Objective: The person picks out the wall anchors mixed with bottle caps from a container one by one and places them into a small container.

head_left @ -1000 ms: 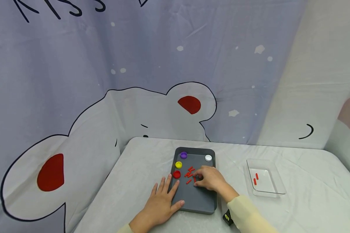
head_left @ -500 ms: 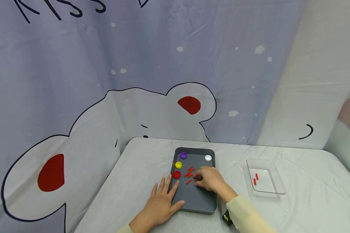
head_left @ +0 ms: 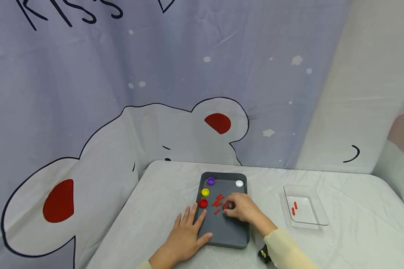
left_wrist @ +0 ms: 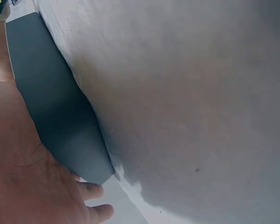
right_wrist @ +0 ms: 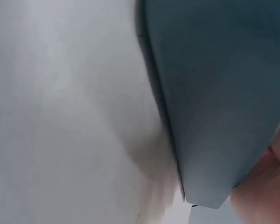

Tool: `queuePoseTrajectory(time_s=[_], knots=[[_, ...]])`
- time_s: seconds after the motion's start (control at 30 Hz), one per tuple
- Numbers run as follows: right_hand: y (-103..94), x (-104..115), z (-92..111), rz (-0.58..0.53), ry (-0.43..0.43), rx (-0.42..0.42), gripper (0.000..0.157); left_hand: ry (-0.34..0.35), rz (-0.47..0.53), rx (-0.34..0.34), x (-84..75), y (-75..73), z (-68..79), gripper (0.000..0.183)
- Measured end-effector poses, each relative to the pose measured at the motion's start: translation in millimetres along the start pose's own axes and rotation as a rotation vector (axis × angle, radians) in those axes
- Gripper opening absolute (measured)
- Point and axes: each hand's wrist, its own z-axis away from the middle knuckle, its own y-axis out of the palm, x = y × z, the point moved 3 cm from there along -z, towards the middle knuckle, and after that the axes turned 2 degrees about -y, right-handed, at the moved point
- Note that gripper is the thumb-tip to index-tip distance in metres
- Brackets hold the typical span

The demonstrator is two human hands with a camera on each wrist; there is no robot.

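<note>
Pinching one stick (head_left: 224,206), four caps (head_left: 205,192) on tray (head_left: 225,232)

Sleeves (head_left: 287,248) — 2 of them — are pale yellow.

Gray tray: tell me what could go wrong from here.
The red stick pinched in the right hand is small and might slip from the fingertips. The loose sticks lie close by, so those fingers could knock them. The left hand lies at the edge of the tray, its fingers near the red cap; a push might shift either.
</note>
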Motion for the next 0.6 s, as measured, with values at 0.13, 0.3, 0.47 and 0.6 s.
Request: queuePoseTrajectory(time_s=[0.13,0.3,0.47,0.6], knots=[[-5.4,-1.6,4.8,-0.201,0.024,-0.024,0.018,-0.009,0.002,0.019,-0.6,0.5,0.6,0.080],[-15.7,0.2,11.9,-0.346,0.034,-0.057,0.023,-0.014,0.001,0.024,-0.5,0.7,1.0,0.080],[-27.7,3.1,17.0,-0.387,-0.005,-0.101,0.023,-0.010,-0.002,0.007,0.0,0.4,0.4,0.080],[-35.1,3.1,21.0,-0.401,0.000,-0.122,0.023,-0.004,-0.007,-0.013,1.1,1.8,-0.1,0.079]])
